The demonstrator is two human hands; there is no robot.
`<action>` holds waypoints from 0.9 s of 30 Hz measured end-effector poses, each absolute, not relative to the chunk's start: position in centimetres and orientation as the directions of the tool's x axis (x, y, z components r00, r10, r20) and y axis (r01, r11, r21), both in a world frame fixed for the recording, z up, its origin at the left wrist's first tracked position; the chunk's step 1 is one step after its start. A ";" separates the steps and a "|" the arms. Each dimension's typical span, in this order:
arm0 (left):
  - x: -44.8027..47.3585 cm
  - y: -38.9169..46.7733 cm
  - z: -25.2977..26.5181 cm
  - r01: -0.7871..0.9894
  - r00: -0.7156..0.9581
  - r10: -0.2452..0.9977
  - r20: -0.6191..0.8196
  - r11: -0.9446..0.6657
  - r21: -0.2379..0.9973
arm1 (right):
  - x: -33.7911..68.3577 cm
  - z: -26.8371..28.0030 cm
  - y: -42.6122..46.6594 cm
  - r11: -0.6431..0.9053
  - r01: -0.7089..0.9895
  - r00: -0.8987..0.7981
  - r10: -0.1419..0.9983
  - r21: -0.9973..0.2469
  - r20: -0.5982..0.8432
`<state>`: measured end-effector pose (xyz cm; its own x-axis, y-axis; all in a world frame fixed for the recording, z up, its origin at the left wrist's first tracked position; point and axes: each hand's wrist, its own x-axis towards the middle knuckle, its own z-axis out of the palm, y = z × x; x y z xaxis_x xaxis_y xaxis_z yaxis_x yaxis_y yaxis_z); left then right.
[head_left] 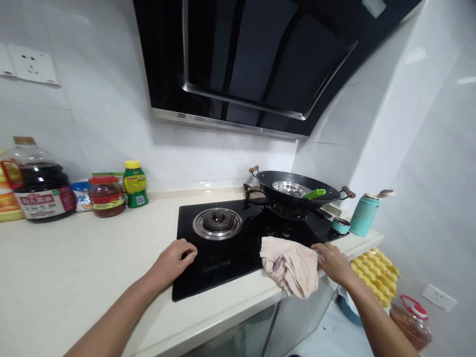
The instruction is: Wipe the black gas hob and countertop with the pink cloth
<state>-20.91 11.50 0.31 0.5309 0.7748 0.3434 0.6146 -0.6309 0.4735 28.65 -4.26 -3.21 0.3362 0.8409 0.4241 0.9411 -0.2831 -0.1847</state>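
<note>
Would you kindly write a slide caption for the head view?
Right hand at a pale pink cloth by the front edge of a black cooktop, left hand at its left side, wok behind.

A crumpled pale pink cloth (292,265) hangs loosely across the black cooktop's (238,255) front edge.

We see a matt, wrinkled cloth rag (292,263), a glossy, glass-like hob (247,253) with a polished metal ring (201,228), a duller metal wok (316,182) with smooth wooden handles (348,192), a mirror-glossy hood (238,54) and a smooth bench (111,253).
</note>
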 end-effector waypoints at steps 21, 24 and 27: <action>-20.3 10.9 0.4 0.613 0.522 0.772 0.363 -0.635 0.469 | 7.1 -0.1 -2.4 0.307 0.849 -0.259 0.951 -0.430 0.167; -20.6 11.0 0.4 0.587 0.488 0.792 0.366 -0.608 0.534 | 1.9 0.7 -1.2 0.420 0.751 -0.407 0.902 -0.509 0.144; -21.1 11.0 0.7 0.551 0.427 0.839 0.336 -0.536 0.639 | -2.4 0.8 -0.3 0.561 0.646 -0.559 0.809 -0.517 0.180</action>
<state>-21.05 11.04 0.74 0.4274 0.8394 0.3357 0.5512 -0.5363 0.6393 -2.44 -0.33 0.84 -0.5594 0.8092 0.1796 0.6460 0.5614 -0.5172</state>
